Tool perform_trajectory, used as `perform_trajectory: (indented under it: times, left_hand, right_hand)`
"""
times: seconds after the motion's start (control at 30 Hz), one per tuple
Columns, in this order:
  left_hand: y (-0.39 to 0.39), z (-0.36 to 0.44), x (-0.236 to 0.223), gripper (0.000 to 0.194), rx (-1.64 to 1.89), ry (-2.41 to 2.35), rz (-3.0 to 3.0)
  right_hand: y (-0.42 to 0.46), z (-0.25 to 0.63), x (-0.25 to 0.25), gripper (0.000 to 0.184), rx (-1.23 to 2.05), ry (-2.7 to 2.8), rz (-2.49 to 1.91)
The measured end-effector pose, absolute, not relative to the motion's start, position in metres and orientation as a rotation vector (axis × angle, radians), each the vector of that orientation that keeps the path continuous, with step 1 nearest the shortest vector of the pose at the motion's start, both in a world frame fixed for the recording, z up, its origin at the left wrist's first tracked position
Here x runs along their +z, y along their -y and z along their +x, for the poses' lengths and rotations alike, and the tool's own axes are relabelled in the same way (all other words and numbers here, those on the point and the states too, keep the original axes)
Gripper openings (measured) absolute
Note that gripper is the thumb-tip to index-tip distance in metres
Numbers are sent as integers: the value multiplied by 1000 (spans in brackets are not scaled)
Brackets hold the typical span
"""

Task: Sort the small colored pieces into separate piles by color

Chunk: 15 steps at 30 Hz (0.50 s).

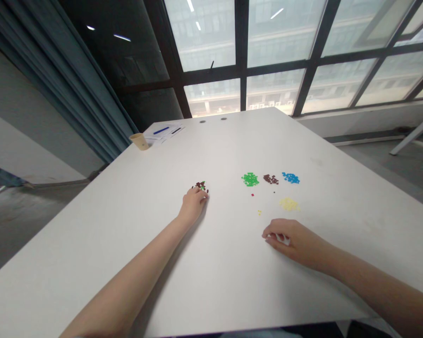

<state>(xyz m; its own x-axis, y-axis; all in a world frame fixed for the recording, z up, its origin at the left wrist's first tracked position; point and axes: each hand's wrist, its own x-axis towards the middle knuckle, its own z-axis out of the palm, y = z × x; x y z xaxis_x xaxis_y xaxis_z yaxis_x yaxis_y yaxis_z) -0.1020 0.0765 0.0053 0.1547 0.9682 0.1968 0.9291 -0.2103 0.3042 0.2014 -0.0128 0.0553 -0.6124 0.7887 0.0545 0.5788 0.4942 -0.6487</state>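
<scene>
My left hand (193, 203) reaches to a small mixed pile of dark brown and green pieces (200, 185). Its fingers are apart and bent down at the near edge of the pile, their tips partly hidden. Further right, my right hand (285, 237) hovers low over the table, thumb and forefinger pinched together; anything between them is too small to make out. Beyond it are a pale yellow heap (289, 203), a green heap (250, 179), a brown heap (270, 179) and a blue heap (291, 177) of tiny pieces.
A red piece (253, 195), a dark speck (274, 192) and a few yellow pieces (259, 212) lie loose on the white table (225, 150). At the far left stand a paper cup (139, 142) and papers (165, 133) with a blue pen (161, 130). Windows rise behind.
</scene>
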Motion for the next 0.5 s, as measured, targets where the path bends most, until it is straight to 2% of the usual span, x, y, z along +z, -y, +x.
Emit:
perform_trajectory:
  times: [0.3,0.5]
  left_hand:
    - [-62,-96,3,26,737,-1739,2118]
    - [-37,-69,31,19,959,-1285,1787]
  right_hand:
    - [15,201,55,18,851,2399,-1136]
    - [14,200,56,17,843,2406,-1136]
